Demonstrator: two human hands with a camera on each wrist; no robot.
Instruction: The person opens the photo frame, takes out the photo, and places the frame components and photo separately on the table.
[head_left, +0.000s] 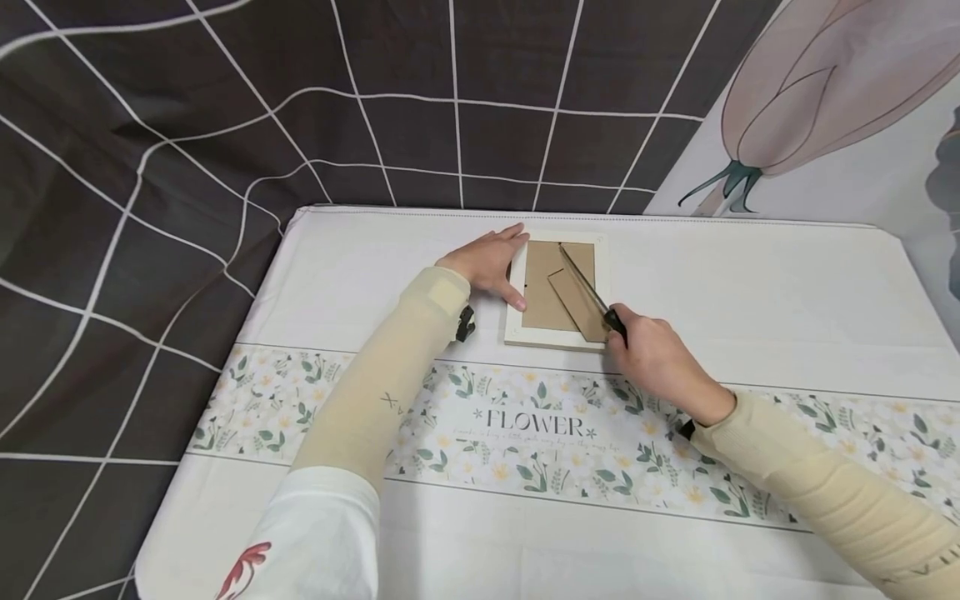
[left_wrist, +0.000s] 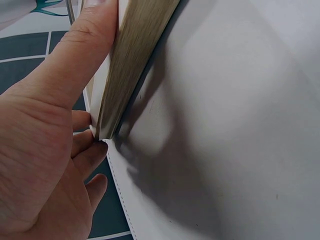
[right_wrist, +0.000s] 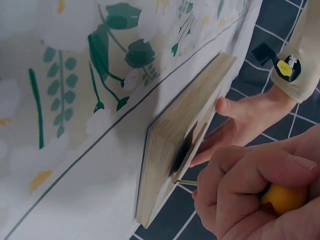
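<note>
A white-faced picture frame [head_left: 551,336] lies on its front, showing its brown backing board [head_left: 542,292] and a hinged stand [head_left: 579,307] of the same brown. Pale wood-grain sides show in both wrist views. My left hand [head_left: 487,262] rests against the frame's left side, thumb on the border and fingers extended at the far left corner. In my right hand [head_left: 660,354], curled fingers grip a screwdriver [head_left: 617,323] by its black handle, whose end is yellow [right_wrist: 285,198] in the right wrist view. Its thin shaft slants over the stand, tip at the board's far edge.
Beneath the frame is a white tablecloth [head_left: 750,292] with a printed floral band [head_left: 480,392] reading FLOWER. Behind the table's far edge hangs a dark cloth with a white grid [head_left: 405,137]. A wall with a large painted flower [head_left: 795,100] stands at the far right.
</note>
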